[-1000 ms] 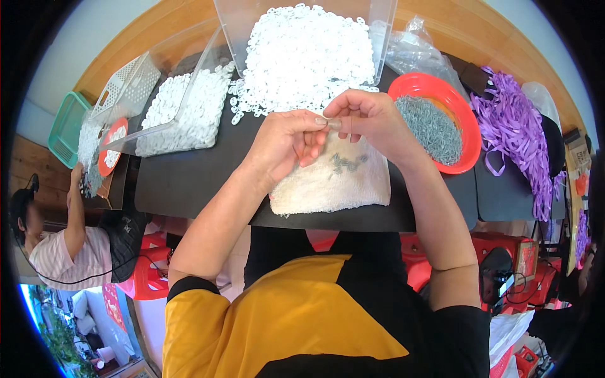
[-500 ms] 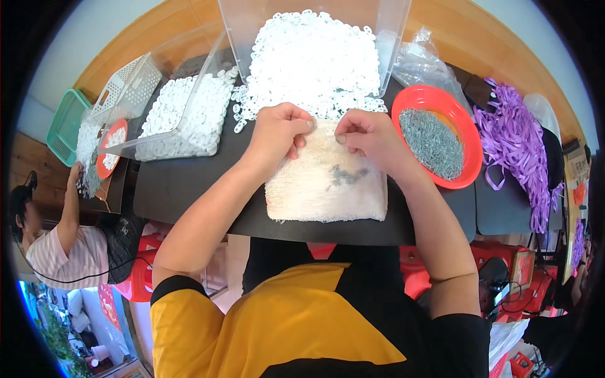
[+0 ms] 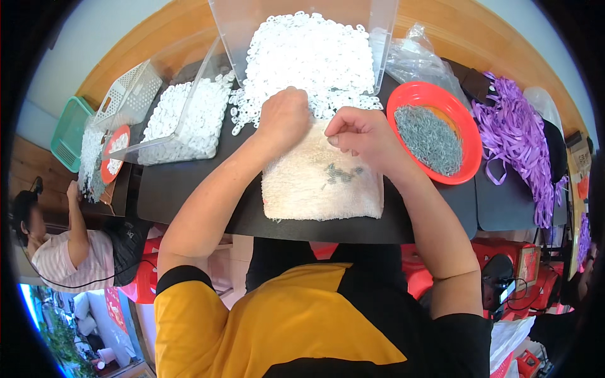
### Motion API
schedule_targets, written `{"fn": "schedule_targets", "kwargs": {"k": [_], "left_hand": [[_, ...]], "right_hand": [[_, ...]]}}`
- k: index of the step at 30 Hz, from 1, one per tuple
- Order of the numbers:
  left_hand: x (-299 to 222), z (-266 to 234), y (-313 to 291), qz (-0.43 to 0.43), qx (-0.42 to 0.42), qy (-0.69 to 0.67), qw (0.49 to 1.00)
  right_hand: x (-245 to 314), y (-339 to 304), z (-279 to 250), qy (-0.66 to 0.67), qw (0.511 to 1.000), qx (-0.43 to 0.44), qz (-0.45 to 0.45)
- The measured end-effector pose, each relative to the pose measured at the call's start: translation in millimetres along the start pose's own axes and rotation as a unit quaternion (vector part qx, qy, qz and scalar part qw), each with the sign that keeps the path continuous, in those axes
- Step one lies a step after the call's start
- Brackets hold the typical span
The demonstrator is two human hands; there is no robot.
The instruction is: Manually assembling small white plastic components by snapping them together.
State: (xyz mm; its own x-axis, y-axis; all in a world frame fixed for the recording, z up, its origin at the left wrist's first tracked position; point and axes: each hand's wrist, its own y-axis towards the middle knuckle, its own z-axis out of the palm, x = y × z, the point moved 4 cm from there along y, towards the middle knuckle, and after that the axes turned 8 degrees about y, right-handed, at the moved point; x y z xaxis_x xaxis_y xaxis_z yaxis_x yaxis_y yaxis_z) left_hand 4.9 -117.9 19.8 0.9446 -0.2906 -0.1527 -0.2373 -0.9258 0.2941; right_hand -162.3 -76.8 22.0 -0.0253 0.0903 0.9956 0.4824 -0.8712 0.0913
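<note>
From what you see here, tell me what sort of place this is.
Probably a small assembly or piecework workshop. A clear bin spills a heap of small white rings onto a dark table, a red bowl holds tiny metal parts, and purple ribbons lie nearby.

Fingertips of the left hand (image 3: 285, 116) hidden under its own knuckles among the white rings (image 3: 309, 57). Anything pinched in the right hand (image 3: 360, 133) too small to tell. Clear bin (image 3: 302, 25) cut off at the top edge.
</note>
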Motion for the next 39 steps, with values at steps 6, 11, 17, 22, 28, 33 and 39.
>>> {"fn": "schedule_targets", "kwargs": {"k": [6, 11, 17, 22, 28, 33, 39], "left_hand": [[9, -10, -3, -0.025, -0.027, -0.126, 0.991], [11, -7, -5, 0.026, -0.009, -0.064, 0.998], [14, -3, -6, 0.044, 0.006, -0.032, 0.999], [6, 2, -1, 0.067, -0.005, -0.014, 0.998], [9, -6, -7, 0.049, -0.019, -0.069, 0.996], [1, -31, -44, -0.033, 0.094, -0.290, 0.952], [-7, -25, -63, -0.064, 0.070, -0.330, 0.939]], "right_hand": [[-3, 1, 1, -0.035, 0.999, 0.011, -0.017], [-6, 2, -1, -0.007, 1.000, 0.011, 0.023], [-7, 3, -1, -0.019, 1.000, 0.021, 0.011], [-15, 4, 3, -0.045, 0.998, 0.034, -0.008], [-9, 3, -2, 0.029, 0.999, 0.015, 0.001], [-9, 6, -5, 0.102, 0.994, 0.022, 0.036], [-6, 5, -2, 0.134, 0.989, 0.035, 0.051]]}}
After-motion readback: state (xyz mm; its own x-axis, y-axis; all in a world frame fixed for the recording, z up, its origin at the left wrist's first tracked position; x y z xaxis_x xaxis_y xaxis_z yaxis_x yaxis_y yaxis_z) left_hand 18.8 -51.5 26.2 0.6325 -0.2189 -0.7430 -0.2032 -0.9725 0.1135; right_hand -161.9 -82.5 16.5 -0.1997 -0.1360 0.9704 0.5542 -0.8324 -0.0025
